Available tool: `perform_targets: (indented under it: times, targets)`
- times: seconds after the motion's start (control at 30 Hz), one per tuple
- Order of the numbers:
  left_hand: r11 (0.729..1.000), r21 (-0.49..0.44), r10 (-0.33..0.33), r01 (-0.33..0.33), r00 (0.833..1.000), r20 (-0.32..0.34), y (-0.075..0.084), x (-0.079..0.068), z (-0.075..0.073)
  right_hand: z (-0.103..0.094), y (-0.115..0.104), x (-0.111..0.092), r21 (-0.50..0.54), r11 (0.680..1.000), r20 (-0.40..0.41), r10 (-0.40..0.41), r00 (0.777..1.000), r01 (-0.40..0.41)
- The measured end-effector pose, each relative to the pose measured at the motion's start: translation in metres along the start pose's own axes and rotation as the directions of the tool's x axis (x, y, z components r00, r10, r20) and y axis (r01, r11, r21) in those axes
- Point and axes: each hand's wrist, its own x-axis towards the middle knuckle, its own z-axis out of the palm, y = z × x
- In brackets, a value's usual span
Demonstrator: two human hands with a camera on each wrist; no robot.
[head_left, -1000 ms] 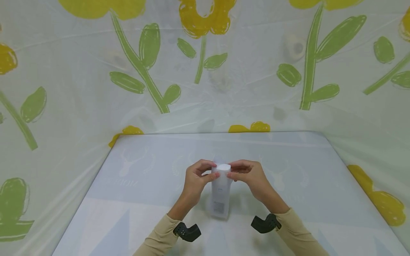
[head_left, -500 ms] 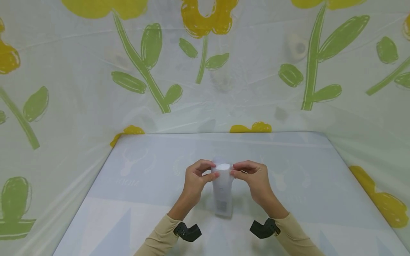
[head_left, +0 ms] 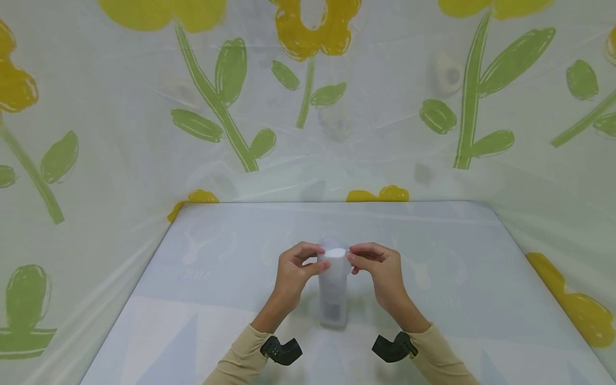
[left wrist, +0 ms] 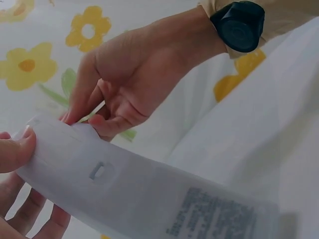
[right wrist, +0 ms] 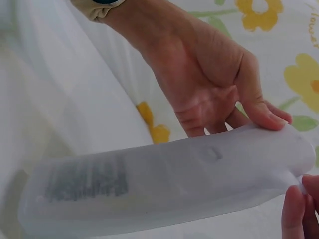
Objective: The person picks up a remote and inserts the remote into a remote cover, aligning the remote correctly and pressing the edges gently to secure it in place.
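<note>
A long white container with a dark block of print near its lower end stands out through a frosted plastic bag around it. Its foot points toward me, above the white table. The left hand holds the upper left edge, thumb on the near face and fingers behind. At the upper right edge, the right hand pinches a fold of the bag between thumb and fingertips. In the right wrist view, the film bunches at the right fingertips. A small printed mark shows midway along the near face.
The white table with faint printed patterns lies beneath both hands. A flowered cloth curtain hangs behind it and along both sides. A black camera sits on the left wrist and another camera on the right.
The right fingers have shifted slightly right, out to the bag's edge. The container's lower end has swung a little to the right. The left hand keeps its hold.
</note>
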Motion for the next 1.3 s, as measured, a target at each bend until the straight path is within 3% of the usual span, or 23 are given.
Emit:
perform_targets:
  times: [0.53, 0.7, 0.83, 1.3]
  targets:
    - [0.993, 0.117, 0.027, -0.027, 1.000, 0.006, 0.008, 0.001, -0.001, 0.010, -0.003, -0.006, -0.010, 0.986, -0.126, -0.164, 0.978, 0.164]
    - [0.995, 0.098, 0.022, -0.021, 1.000, -0.010, 0.007, 0.002, -0.001, 0.013, -0.005, -0.009, 0.028, 0.968, -0.069, -0.246, 0.967, 0.249]
    - [0.993, 0.109, 0.047, -0.043, 0.998, -0.033, 0.003, 0.003, -0.001, 0.011, -0.006, -0.007, -0.010, 0.959, -0.024, -0.285, 0.958, 0.285]
    - [0.998, 0.067, 0.005, -0.002, 0.999, -0.052, 0.004, 0.002, 0.005, 0.006, -0.007, -0.008, -0.095, 0.942, 0.074, -0.316, 0.946, 0.322]
